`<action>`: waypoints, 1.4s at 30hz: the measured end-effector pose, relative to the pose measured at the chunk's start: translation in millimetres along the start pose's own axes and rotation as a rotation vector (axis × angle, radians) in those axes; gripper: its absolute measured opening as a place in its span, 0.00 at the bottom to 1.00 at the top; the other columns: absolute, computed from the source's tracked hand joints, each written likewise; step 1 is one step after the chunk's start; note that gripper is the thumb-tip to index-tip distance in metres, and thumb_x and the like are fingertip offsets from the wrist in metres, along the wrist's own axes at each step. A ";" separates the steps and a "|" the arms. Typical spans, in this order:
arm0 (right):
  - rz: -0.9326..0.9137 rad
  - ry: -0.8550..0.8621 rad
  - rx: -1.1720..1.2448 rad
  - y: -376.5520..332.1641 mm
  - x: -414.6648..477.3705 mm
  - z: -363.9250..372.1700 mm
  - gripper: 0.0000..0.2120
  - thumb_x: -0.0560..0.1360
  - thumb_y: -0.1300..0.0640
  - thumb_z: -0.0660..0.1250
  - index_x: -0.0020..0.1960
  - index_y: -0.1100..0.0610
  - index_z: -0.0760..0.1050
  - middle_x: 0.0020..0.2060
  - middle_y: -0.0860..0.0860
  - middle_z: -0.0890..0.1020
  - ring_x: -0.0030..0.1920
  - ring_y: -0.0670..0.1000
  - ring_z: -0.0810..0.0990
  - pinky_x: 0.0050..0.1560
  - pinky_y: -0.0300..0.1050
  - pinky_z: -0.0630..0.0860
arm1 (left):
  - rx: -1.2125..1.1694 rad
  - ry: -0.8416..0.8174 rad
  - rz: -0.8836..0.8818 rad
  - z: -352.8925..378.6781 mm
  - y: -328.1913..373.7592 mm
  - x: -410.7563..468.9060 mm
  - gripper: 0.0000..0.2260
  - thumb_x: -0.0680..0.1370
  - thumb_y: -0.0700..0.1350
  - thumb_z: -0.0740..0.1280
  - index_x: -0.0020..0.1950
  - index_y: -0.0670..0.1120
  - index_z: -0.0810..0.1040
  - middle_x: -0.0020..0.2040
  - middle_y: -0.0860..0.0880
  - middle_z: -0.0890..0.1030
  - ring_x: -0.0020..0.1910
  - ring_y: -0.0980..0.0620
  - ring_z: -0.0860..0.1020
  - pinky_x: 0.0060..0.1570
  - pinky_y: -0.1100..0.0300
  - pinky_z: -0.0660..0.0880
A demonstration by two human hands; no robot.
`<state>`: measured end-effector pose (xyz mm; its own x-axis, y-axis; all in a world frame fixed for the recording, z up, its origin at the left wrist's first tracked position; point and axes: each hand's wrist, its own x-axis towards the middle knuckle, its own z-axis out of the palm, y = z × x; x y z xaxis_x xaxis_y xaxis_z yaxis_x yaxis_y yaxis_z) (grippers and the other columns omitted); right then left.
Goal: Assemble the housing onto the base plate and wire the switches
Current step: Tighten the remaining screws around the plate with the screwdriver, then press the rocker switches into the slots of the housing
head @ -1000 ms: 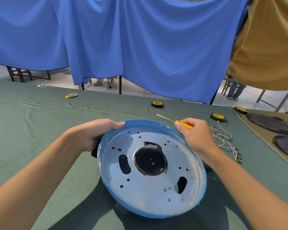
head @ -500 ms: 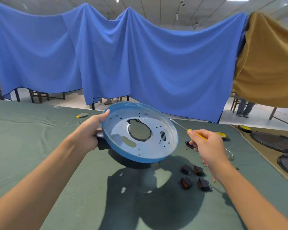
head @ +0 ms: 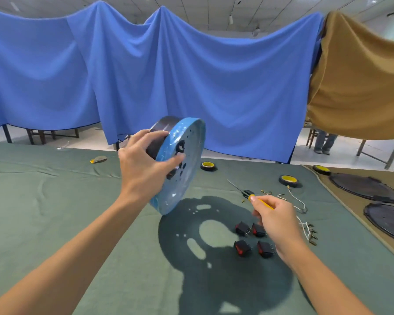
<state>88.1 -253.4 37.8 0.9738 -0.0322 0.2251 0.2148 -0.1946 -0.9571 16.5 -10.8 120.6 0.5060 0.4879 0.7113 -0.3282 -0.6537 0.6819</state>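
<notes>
The left hand [head: 143, 169] gripped the round silver metal base plate with blue film on its rim [head: 187, 160]. The thumb lay on the plate's front and the fingers curled round the back. The plate was up in the air, tipped almost onto its edge, above the green cloth table [head: 55, 201]. The round black housing [head: 164, 123] sat on the plate's back, right by the left fingers. I could not tell if it was fixed on. The right hand [head: 275, 223] pinched the thin screwdriver with the yellow handle [head: 252, 198], low over the table. Four small black switches with red faces [head: 258, 230] lay on the cloth just under that hand, not yet wired. Thin white wires with metal ends [head: 299, 204] lay just to its right. Only one hand held the big plate, and only at one side, so it could slip and fall near the switches. If the housing was loose, the steep tip could let it slide off. The screwdriver's sharp end pointed toward the plate and could scratch it.
</notes>
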 end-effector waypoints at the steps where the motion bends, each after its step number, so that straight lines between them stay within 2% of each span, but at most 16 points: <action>1: 0.001 0.003 -0.009 2.7 1.1 0.4 0.08 0.76 0.54 0.68 0.40 0.53 0.81 0.28 0.46 0.80 0.33 0.52 0.75 0.37 0.50 0.73 | 0.105 0.008 0.091 6.2 -3.6 -3.6 0.23 0.61 0.51 0.82 0.54 0.57 0.82 0.61 0.52 0.78 0.59 0.46 0.75 0.68 0.60 0.65; 2: 0.004 0.003 -0.023 5.1 2.3 0.7 0.08 0.77 0.54 0.67 0.40 0.53 0.81 0.29 0.46 0.80 0.33 0.51 0.75 0.37 0.50 0.73 | 0.195 0.020 0.170 12.1 -7.2 -8.8 0.22 0.63 0.49 0.82 0.55 0.55 0.83 0.64 0.50 0.77 0.59 0.43 0.72 0.65 0.69 0.60; 3: 0.004 0.001 -0.040 7.2 3.6 0.7 0.08 0.77 0.54 0.67 0.41 0.52 0.80 0.29 0.47 0.80 0.32 0.50 0.75 0.37 0.48 0.73 | 0.267 0.027 0.250 17.1 -11.1 -14.9 0.21 0.64 0.46 0.81 0.55 0.53 0.83 0.65 0.48 0.76 0.57 0.41 0.70 0.61 0.72 0.58; 4: 0.000 -0.002 -0.060 9.1 5.2 0.8 0.07 0.77 0.54 0.66 0.41 0.51 0.80 0.30 0.47 0.80 0.30 0.48 0.74 0.36 0.47 0.72 | 0.325 0.024 0.331 21.6 -15.5 -21.4 0.20 0.65 0.44 0.81 0.55 0.52 0.83 0.66 0.47 0.75 0.55 0.40 0.70 0.59 0.70 0.60; 6: -0.030 0.003 -0.129 12.4 7.9 0.7 0.07 0.77 0.53 0.66 0.40 0.50 0.80 0.30 0.46 0.80 0.26 0.43 0.72 0.33 0.42 0.69 | 0.413 0.013 0.501 29.2 -25.6 -33.5 0.19 0.65 0.39 0.79 0.54 0.49 0.84 0.66 0.44 0.76 0.53 0.38 0.70 0.55 0.56 0.71; 8: -0.092 0.015 -0.260 16.0 10.0 0.8 0.07 0.77 0.52 0.65 0.42 0.51 0.79 0.32 0.46 0.81 0.32 0.45 0.76 0.34 0.42 0.67 | 0.482 0.017 0.645 35.2 -35.0 -43.4 0.17 0.65 0.36 0.77 0.51 0.48 0.84 0.65 0.41 0.76 0.51 0.39 0.69 0.50 0.47 0.76; 10: -0.174 0.030 -0.426 20.0 12.4 1.1 0.06 0.78 0.52 0.64 0.47 0.52 0.79 0.36 0.47 0.81 0.41 0.52 0.77 0.39 0.43 0.66 | 0.526 0.010 0.754 39.7 -42.5 -52.4 0.16 0.65 0.34 0.74 0.50 0.47 0.84 0.64 0.39 0.78 0.51 0.40 0.69 0.48 0.46 0.76; 12: -0.247 0.034 -0.562 24.9 15.8 1.2 0.08 0.79 0.52 0.63 0.52 0.52 0.79 0.41 0.48 0.81 0.45 0.53 0.74 0.43 0.43 0.64 | 0.561 -0.037 0.814 43.1 -49.7 -61.9 0.15 0.65 0.33 0.72 0.49 0.46 0.84 0.62 0.37 0.78 0.52 0.39 0.70 0.49 0.45 0.76; 15: -0.287 0.020 -0.675 29.0 24.2 2.1 0.08 0.79 0.52 0.62 0.55 0.53 0.77 0.45 0.50 0.81 0.48 0.53 0.70 0.44 0.45 0.65 | 0.583 -0.155 0.820 45.7 -60.4 -72.9 0.16 0.65 0.33 0.72 0.50 0.45 0.83 0.63 0.36 0.78 0.53 0.37 0.71 0.50 0.43 0.76; 17: -0.285 -0.007 -0.731 30.0 30.1 4.5 0.08 0.79 0.51 0.62 0.55 0.52 0.76 0.43 0.48 0.78 0.49 0.53 0.70 0.44 0.47 0.66 | 0.590 -0.231 0.809 46.7 -67.4 -77.7 0.16 0.65 0.35 0.75 0.51 0.46 0.83 0.64 0.36 0.77 0.53 0.36 0.74 0.51 0.42 0.76; 20: -0.286 -0.035 -0.789 28.7 38.4 9.7 0.08 0.79 0.50 0.62 0.54 0.52 0.75 0.43 0.49 0.78 0.50 0.54 0.72 0.45 0.48 0.70 | 0.593 -0.324 0.856 47.4 -79.7 -82.6 0.13 0.70 0.44 0.77 0.54 0.47 0.82 0.67 0.38 0.74 0.54 0.37 0.74 0.49 0.43 0.76; 22: -0.298 -0.050 -0.824 29.3 41.8 14.1 0.08 0.78 0.50 0.63 0.54 0.52 0.75 0.44 0.50 0.79 0.51 0.54 0.73 0.46 0.49 0.71 | 0.604 -0.350 0.916 47.4 -88.3 -84.8 0.11 0.73 0.48 0.75 0.53 0.48 0.81 0.67 0.40 0.72 0.56 0.38 0.72 0.48 0.45 0.76; 25: -0.312 -0.060 -0.876 35.9 43.9 19.9 0.08 0.77 0.49 0.64 0.54 0.50 0.75 0.46 0.51 0.80 0.51 0.54 0.73 0.48 0.48 0.71 | 0.607 -0.356 0.955 48.2 -97.2 -87.0 0.09 0.73 0.47 0.73 0.52 0.50 0.80 0.65 0.40 0.77 0.57 0.40 0.72 0.48 0.47 0.75; 30: -0.336 -0.079 -0.960 44.5 51.1 25.5 0.06 0.77 0.48 0.64 0.52 0.47 0.75 0.42 0.47 0.77 0.49 0.51 0.71 0.52 0.49 0.67 | 0.569 -0.381 0.877 43.8 -101.2 -83.7 0.21 0.66 0.47 0.75 0.59 0.51 0.81 0.65 0.45 0.77 0.57 0.43 0.73 0.50 0.48 0.75; 36: -0.314 -0.109 -0.967 53.1 56.6 25.8 0.06 0.78 0.48 0.63 0.49 0.48 0.78 0.45 0.48 0.82 0.52 0.54 0.73 0.54 0.51 0.66 | 0.650 -0.497 0.817 29.1 -103.1 -72.9 0.37 0.67 0.59 0.77 0.72 0.47 0.73 0.68 0.48 0.75 0.60 0.44 0.71 0.59 0.50 0.71; 42: -0.320 -0.108 -0.940 58.8 61.0 21.9 0.06 0.78 0.47 0.65 0.49 0.47 0.79 0.44 0.47 0.82 0.53 0.54 0.73 0.54 0.50 0.62 | 0.665 -0.539 0.803 23.2 -102.7 -72.5 0.38 0.68 0.59 0.76 0.74 0.46 0.70 0.69 0.47 0.73 0.62 0.43 0.71 0.61 0.50 0.68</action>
<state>161.7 -245.4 -8.7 0.8920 0.2376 0.3846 0.3673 -0.8769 -0.3100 32.0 7.5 -5.0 0.6678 -0.4063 0.6237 -0.3067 -0.9136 -0.2668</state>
